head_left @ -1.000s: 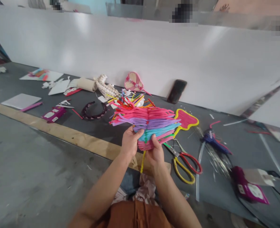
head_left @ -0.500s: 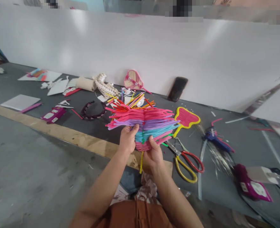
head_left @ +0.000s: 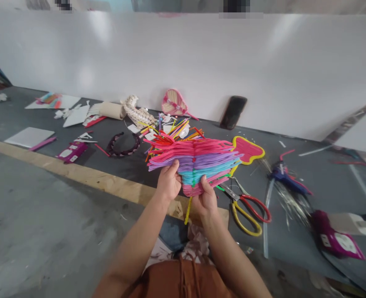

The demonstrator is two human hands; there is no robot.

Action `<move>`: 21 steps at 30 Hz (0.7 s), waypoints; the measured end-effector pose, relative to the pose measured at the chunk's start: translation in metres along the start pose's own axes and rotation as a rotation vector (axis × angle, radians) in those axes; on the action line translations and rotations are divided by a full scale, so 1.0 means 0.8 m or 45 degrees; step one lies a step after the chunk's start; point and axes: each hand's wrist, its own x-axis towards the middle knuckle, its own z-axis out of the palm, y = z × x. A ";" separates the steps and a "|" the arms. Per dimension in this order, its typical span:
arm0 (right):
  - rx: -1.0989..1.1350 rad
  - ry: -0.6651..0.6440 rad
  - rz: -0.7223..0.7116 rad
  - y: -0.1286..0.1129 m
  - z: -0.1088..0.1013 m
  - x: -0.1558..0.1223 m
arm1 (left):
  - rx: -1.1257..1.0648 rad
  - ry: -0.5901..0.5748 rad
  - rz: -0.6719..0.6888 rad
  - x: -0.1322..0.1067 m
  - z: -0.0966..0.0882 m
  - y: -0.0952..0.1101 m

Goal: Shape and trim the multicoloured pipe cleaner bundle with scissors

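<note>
Between my hands is a bundle of pipe cleaners (head_left: 198,159), laid side by side in bands of red, pink, purple and blue and joined down the middle. A yellow stem (head_left: 188,211) hangs from its lower end. My left hand (head_left: 169,182) is closed on the bundle's left edge, thumb on top. My right hand (head_left: 206,196) grips the lower right edge, its thumb also on top and its other fingers hidden underneath. Just right of the bundle lie scissors (head_left: 246,207) with one red and one yellow handle. A pink, yellow-edged pipe-cleaner shape (head_left: 247,150) lies behind them.
Loose pipe cleaners (head_left: 178,128) are heaped behind the bundle. A dark headband (head_left: 123,145) and a purple packet (head_left: 72,152) lie to the left. A phone (head_left: 233,112) leans on the white panel (head_left: 183,62). To the right are a blue glue gun (head_left: 285,178) and another purple packet (head_left: 338,238).
Both hands and the bundle appear slightly further right in the view, and the table items shift a little too. The grip on the bundle looks the same.
</note>
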 end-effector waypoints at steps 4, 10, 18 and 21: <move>-0.001 -0.013 -0.032 0.001 0.000 0.000 | -0.050 0.009 0.003 0.002 0.000 0.002; 0.059 -0.040 -0.001 0.004 0.007 -0.001 | -0.105 0.113 0.066 0.005 0.003 -0.005; 0.070 -0.028 -0.076 -0.002 0.010 0.002 | -0.033 0.077 0.084 0.003 0.003 0.008; 0.042 -0.021 -0.111 -0.003 0.011 0.002 | 0.001 0.117 0.107 0.001 -0.005 0.015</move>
